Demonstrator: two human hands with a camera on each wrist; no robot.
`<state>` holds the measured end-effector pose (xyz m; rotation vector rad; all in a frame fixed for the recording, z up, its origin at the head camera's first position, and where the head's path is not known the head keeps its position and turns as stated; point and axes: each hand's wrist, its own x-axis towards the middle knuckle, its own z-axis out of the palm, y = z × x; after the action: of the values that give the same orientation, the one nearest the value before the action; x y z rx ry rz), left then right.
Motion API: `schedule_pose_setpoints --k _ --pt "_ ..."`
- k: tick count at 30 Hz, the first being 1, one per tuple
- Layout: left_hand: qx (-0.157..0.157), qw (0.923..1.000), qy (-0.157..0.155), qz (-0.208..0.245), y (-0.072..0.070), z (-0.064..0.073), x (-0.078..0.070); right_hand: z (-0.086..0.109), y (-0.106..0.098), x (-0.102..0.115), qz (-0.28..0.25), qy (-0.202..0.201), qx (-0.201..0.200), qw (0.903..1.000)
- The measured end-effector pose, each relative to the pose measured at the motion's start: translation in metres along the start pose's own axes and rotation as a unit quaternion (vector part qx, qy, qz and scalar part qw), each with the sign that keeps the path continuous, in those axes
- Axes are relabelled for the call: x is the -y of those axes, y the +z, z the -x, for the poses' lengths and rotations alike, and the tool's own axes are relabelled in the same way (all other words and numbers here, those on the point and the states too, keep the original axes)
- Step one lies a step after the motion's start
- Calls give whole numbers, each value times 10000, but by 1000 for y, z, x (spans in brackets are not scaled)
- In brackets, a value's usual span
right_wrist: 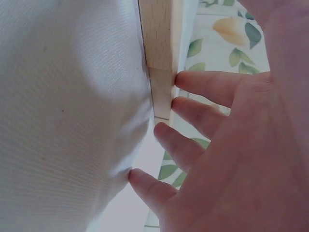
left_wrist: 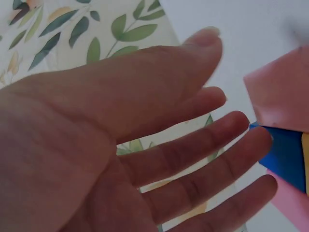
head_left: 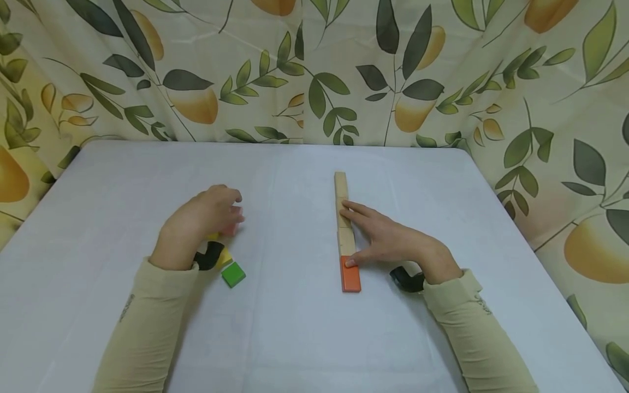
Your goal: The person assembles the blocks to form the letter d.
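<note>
"The row of pale wooden blocks (head_left: 346,237)?"

"Right of centre on the white table (head_left: 290,327), running near to far, just left of the person's right hand (head_left: 393,237); spread fingers touch it, gripping nothing, thumb at the orange rectangular end block (head_left: 351,279)."

"And the left hand (head_left: 194,224)?"

"Arched at left by a pink block (head_left: 229,228), fingers loose, holding nothing; contact, I can't tell."

There are three plain blocks (head_left: 346,240), one orange block (head_left: 351,277), one green block (head_left: 233,275).
</note>
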<state>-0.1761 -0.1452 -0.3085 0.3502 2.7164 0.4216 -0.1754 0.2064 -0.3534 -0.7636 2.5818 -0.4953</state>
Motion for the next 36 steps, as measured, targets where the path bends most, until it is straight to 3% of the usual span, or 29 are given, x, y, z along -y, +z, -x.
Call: schedule_pose_setpoints --k 8,17,23,28,32,34,36 --pt "-18 9998 -109 -171 3 -2 -1 1 -1 0 7 56 44 10000" --pt "-94 9996 -250 -12 8 1 -7 1 0 1 15 59 60 10000" --pt "-313 9991 -262 -132 9 3 -11 1 -1 1 14 33 73 10000" --pt "-397 9986 -45 -358 12 3 -15 2 -2 2 -29 -1 95 10000" --pt "-834 9950 113 -540 15 7 -14 2 -2 3 -59 28 113 9999" --pt "-964 9935 94 -605 15 7 -14 2 -2 3 -41 23 111 9999" --pt "-889 9939 -10 -646 15 6 -14 2 -2 3 -25 13 111 9999"
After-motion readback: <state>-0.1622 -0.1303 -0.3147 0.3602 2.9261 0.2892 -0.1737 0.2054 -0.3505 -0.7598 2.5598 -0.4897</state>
